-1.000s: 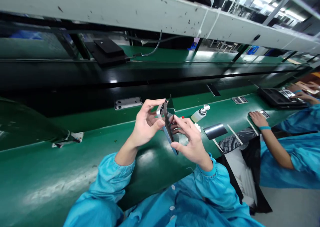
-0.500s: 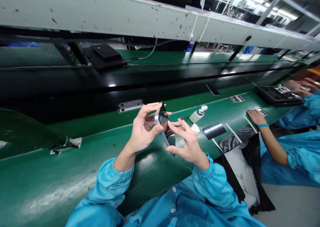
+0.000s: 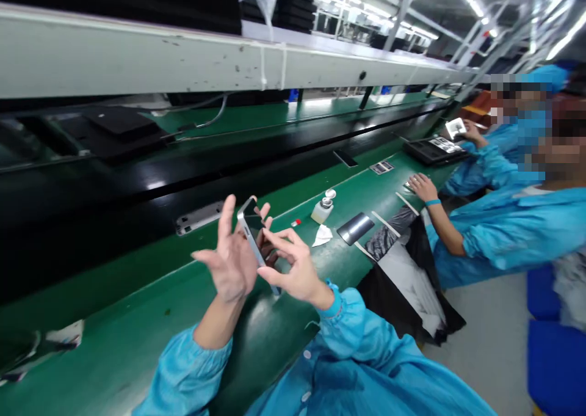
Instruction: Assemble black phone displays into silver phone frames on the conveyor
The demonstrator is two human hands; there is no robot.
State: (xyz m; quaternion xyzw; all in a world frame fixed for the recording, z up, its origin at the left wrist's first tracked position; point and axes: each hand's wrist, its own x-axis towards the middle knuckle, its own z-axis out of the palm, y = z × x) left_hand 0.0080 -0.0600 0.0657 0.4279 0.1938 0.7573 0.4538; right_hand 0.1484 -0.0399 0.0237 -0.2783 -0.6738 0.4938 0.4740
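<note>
Above the green bench, a smartphone (image 3: pixel 254 237) with a silver-blue metal edge and dark glossy glass stands tilted. My right hand (image 3: pixel 295 268) grips it near its lower part, thumb on the edge and fingers at the glass. Behind and left of the phone, my left hand (image 3: pixel 234 266) is spread, thumb and index finger stretched well away from it. Its other fingertips show past the phone's far side; whether they touch it I cannot tell.
Right of my hands stand a pump bottle (image 3: pixel 323 209), white crumpled paper (image 3: pixel 322 236) and a curved dark sheet (image 3: pixel 356 228). A phone frame (image 3: pixel 199 218) lies beyond my left hand. A co-worker's hand (image 3: pixel 423 187) rests on the bench near a black tray (image 3: pixel 434 150).
My left thumb and index finger have come off the phone and spread apart. The right hand still grips it. My view has turned to the right, showing more of the co-workers.
</note>
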